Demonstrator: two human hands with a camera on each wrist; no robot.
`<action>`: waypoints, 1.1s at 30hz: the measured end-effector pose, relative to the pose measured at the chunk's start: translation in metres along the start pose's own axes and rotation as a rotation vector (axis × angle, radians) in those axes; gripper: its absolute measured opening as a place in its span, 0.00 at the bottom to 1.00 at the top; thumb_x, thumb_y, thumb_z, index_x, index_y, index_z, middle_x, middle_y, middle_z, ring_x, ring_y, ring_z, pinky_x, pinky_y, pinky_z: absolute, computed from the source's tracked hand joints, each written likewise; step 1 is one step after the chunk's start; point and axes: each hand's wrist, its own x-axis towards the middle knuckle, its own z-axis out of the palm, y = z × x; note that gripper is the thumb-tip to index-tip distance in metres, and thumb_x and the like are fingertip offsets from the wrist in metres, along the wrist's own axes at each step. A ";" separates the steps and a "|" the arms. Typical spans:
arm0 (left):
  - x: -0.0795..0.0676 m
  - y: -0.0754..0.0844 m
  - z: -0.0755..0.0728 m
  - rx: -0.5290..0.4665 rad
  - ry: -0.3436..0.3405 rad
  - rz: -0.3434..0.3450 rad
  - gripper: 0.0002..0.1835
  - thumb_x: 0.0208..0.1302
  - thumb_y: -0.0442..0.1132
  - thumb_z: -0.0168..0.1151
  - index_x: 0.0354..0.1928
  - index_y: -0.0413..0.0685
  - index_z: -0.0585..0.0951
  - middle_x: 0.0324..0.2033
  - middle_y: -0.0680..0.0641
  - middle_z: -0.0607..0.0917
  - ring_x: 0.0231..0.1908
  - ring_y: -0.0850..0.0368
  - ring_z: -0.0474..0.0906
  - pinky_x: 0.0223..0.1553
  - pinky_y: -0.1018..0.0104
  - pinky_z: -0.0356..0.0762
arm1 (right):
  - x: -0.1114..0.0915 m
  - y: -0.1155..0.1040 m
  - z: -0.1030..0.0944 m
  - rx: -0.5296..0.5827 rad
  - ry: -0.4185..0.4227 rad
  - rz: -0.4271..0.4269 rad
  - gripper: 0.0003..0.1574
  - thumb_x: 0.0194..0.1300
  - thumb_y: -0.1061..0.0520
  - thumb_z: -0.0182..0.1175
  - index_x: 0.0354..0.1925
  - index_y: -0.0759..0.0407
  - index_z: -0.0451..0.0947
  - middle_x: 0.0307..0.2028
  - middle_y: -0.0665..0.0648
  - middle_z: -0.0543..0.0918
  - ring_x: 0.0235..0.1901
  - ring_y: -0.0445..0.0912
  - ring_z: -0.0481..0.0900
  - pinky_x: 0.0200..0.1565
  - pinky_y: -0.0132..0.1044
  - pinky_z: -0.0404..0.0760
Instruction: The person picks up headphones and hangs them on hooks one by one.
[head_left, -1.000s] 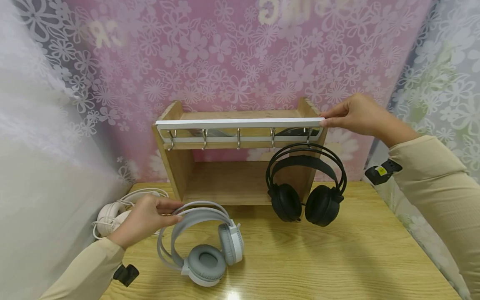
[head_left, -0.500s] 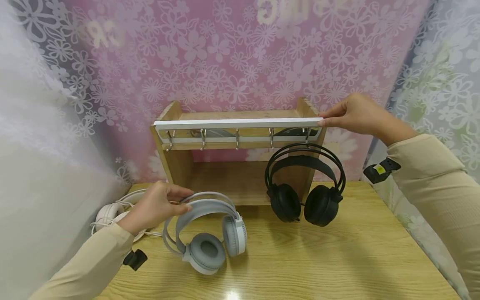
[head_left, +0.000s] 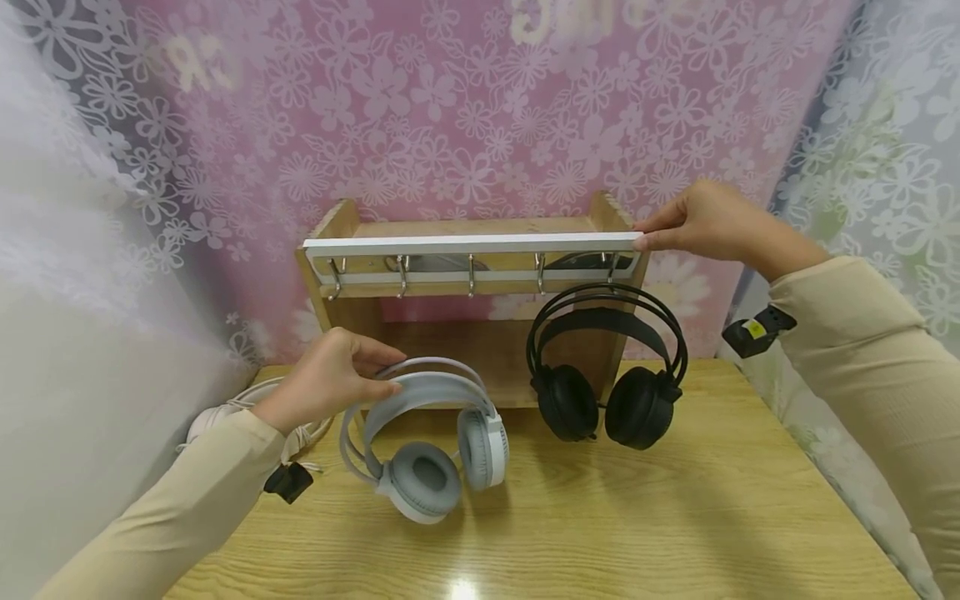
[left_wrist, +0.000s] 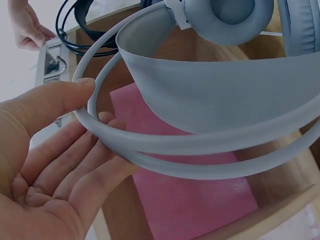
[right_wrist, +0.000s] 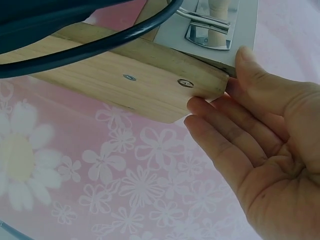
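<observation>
My left hand point(head_left: 330, 383) pinches the twin headband hoops of grey-white headphones point(head_left: 423, 483) between thumb and fingers. They hang in front of the wooden shelf's lower left, ear cups down. The left wrist view shows the thumb on one hoop of the headphones point(left_wrist: 220, 95) and fingertips under the other. At the upper right, my right hand point(head_left: 712, 225) grips the end of a white hook rack point(head_left: 472, 244), its thumb on the rack and fingers against the shelf's wooden side panel point(right_wrist: 165, 85). Black headphones point(head_left: 641, 408) hang from the rack's rightmost hook.
The rack, with several metal hooks point(head_left: 471, 275), spans the front of the wooden shelf point(head_left: 450, 350). White headphones with a cable point(head_left: 307, 437) lie on the wood-grain table point(head_left: 570, 533) at left, partly behind my left arm. A floral pink curtain point(head_left: 450, 108) hangs behind.
My left hand has lifted the grey-white headphones up and to the right, closer to the shelf. My right hand keeps its grip on the rack's end.
</observation>
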 end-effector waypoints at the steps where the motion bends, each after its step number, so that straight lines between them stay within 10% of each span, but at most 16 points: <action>1: 0.002 0.003 0.000 0.001 0.003 0.001 0.19 0.54 0.36 0.72 0.49 0.42 0.84 0.44 0.43 0.86 0.45 0.51 0.84 0.42 0.61 0.82 | 0.000 0.000 -0.001 -0.001 -0.004 0.001 0.28 0.62 0.42 0.64 0.52 0.59 0.81 0.42 0.65 0.85 0.39 0.53 0.79 0.38 0.48 0.76; 9: 0.012 0.021 -0.005 0.032 0.027 0.021 0.19 0.53 0.38 0.73 0.48 0.44 0.85 0.44 0.46 0.87 0.46 0.52 0.83 0.46 0.58 0.81 | 0.000 -0.001 -0.004 0.006 -0.032 0.003 0.29 0.62 0.43 0.64 0.54 0.60 0.80 0.43 0.66 0.85 0.48 0.62 0.79 0.46 0.58 0.76; 33: 0.038 0.051 -0.019 0.014 0.037 0.070 0.16 0.51 0.40 0.75 0.44 0.48 0.86 0.41 0.50 0.88 0.45 0.55 0.83 0.47 0.58 0.80 | -0.001 -0.005 -0.003 -0.020 -0.017 0.011 0.27 0.61 0.44 0.65 0.52 0.59 0.81 0.41 0.64 0.86 0.34 0.50 0.75 0.32 0.41 0.70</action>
